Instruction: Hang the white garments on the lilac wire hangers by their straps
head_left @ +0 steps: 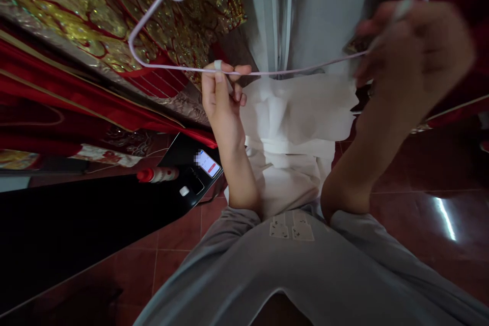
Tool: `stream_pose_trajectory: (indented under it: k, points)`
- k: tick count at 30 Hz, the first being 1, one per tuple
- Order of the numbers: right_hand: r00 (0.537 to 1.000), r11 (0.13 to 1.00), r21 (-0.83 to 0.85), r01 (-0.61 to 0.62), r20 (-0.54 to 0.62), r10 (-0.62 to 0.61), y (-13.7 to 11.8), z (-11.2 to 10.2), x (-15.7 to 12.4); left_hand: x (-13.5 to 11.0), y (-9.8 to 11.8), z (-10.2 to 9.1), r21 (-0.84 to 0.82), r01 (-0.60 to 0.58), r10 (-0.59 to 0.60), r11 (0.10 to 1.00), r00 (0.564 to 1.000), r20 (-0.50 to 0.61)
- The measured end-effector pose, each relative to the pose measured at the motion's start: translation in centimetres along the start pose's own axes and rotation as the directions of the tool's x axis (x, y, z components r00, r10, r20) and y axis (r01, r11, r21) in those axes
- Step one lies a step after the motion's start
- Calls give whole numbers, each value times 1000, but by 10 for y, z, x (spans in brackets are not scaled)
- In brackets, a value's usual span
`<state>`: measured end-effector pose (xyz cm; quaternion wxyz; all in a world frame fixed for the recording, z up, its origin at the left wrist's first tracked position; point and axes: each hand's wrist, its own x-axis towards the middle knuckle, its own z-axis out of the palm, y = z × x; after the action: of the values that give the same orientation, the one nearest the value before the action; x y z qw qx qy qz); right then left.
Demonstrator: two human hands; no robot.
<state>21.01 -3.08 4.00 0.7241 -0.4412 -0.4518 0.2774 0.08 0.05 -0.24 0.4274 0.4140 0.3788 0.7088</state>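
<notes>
One hanger [275,72], thin and pale lilac, is held across 12 o'clock. Its long bar is slightly bowed; its bent ends are cut off by the top edge at 11 o'clock and between 1 and 2. The bar is pinched narrowly by the left hand [226,92], just short of 12 o'clock, with the thumb pressed to it. The right hand [420,56], at 2 o'clock, is blurred: curled fingers are seen closed about the bar's far stretch, but exact finger contact cannot be told. A pale band is worn on a finger of each.

White cloth [301,107] is seen below the bar, just off centre toward 2 o'clock. Grey cloth [328,10] is hung at 1 o'clock. A gold sequined garment [76,20] is noted at 10 o'clock, red cloth [57,81] nearer 9.

At 8 o'clock, a black table [95,224]; on it are set a lit phone [210,164], a white case [184,191] and a red-capped bottle [156,174]. Red floor tiles [405,234] are glimpsed at 4 o'clock, streaked by reflected light.
</notes>
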Motion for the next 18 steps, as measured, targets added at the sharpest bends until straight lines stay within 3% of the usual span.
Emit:
stream_pose_trajectory:
  k: [2, 4, 11, 15, 18]
  points:
    - [986, 995, -57, 79, 151, -70, 7, 23, -7, -1, 2, 0, 4, -1, 1, 1000, 1000, 7]
    - [970, 993, -83, 79, 236, -58, 18, 34, -8, -1, 4, 1, -19, -23, 23, 1000, 999, 30]
    - [982, 991, -86, 107, 166, -92, 29, 32, -5, 3, 10, -6, 15, -3, 2, 1000, 998, 67]
    - [981, 993, -69, 100, 174, -87, 29, 31, -2, 10, 13, -32, 64, -73, 79, 995, 992, -101]
    - [982, 997, -28, 78, 177, -71, 34, 30, -3, 18, 12, -56, 129, -205, 231, 970, 943, -241]
